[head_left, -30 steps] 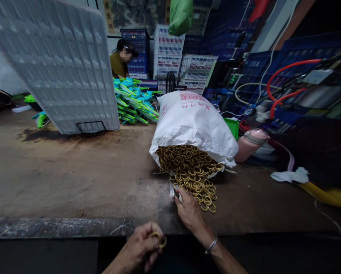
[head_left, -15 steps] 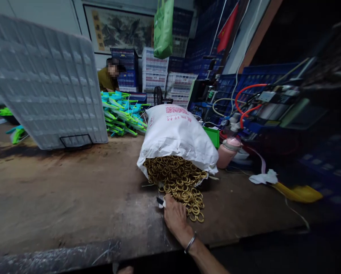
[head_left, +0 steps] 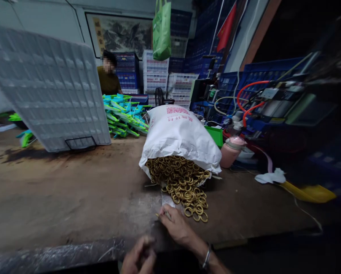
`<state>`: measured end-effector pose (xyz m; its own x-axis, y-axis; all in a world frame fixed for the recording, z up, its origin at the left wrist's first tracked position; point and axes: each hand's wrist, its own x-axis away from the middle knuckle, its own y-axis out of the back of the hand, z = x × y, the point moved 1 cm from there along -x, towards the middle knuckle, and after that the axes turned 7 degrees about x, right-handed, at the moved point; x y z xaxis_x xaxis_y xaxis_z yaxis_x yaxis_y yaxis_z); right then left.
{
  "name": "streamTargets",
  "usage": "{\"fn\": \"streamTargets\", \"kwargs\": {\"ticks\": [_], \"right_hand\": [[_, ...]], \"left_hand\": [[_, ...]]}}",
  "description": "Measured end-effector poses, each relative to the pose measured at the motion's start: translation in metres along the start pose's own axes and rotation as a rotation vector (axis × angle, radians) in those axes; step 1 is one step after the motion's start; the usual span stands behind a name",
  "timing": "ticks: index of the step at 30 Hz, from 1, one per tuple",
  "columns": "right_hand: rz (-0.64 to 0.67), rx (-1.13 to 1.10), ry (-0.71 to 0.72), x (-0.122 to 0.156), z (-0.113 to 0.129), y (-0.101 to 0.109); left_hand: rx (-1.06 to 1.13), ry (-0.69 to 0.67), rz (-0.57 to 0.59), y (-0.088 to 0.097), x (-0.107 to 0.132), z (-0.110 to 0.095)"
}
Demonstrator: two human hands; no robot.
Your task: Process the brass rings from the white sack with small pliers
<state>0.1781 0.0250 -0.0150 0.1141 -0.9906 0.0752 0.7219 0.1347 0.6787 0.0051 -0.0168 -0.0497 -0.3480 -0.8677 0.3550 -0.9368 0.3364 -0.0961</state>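
A white sack (head_left: pixel 182 133) lies on its side on the worn workbench (head_left: pixel 73 194), and several brass rings (head_left: pixel 184 182) spill from its open mouth. My right hand (head_left: pixel 174 226) rests on the bench just in front of the spilled rings, fingers pinched on a small thin thing I cannot name. My left hand (head_left: pixel 139 258) is at the bench's near edge, fingers curled closed; what they hold is hidden. A metal bracelet (head_left: pixel 207 257) circles my right wrist.
A tilted white plastic tray (head_left: pixel 47 87) stands at the back left. Behind the sack lie teal and green parts (head_left: pixel 123 116), a pink bottle (head_left: pixel 230 150) and a green box (head_left: pixel 214 135). A person (head_left: pixel 109 78) sits beyond. Crates, hoses and machinery fill the right.
My right hand has drawn back from the ring pile toward me, pinching something. My left hand has come back into view at the bench edge. The view has tilted slightly.
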Motion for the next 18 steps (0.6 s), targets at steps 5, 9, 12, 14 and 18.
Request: {"fn": "streamTargets", "kwargs": {"ticks": [5,9,12,14,18], "right_hand": [[0.158,-0.345,-0.02,0.003,0.004,0.004],[0.221,-0.504,-0.091,0.006,0.001,0.0],[0.182,-0.56,-0.154,0.006,0.001,-0.006],[0.151,-0.563,-0.176,0.005,0.002,-0.01],[0.124,-0.511,-0.184,0.001,-0.001,-0.018]], "left_hand": [[0.023,-0.227,-0.163,-0.01,-0.02,-0.033],[0.062,-0.205,-0.068,-0.016,-0.032,-0.038],[0.078,-0.205,-0.097,-0.017,-0.032,-0.035],[0.08,-0.228,-0.128,-0.017,-0.031,-0.036],[0.131,-0.215,-0.141,-0.019,-0.027,-0.043]]}}
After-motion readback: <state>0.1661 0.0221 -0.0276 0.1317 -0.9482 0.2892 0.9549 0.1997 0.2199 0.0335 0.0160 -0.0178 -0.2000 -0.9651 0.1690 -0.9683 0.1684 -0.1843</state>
